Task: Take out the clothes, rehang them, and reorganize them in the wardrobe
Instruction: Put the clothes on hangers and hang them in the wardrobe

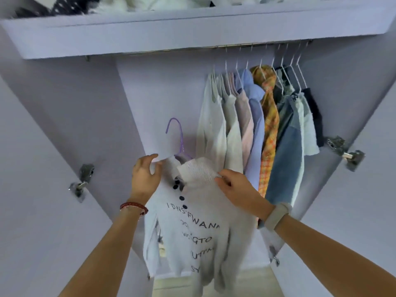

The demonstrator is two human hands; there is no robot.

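While both hands point(145, 179) point(233, 187) pinch shirt point(199, 221) collar, hanger point(179, 140) shoulders hidden, print seemingly partly folded

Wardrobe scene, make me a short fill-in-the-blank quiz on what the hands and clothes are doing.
1. The white top in both hands hangs on a ____ hanger.
2. The top's buttons are ____ in colour.
3. The wrist above the left hand wears a ____ bracelet.
4. The right hand pinches the top's ____.

Missing words: purple; dark; red; collar

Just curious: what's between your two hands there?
In the head view, the white shirt's ribbed collar lies between the left hand and right hand.
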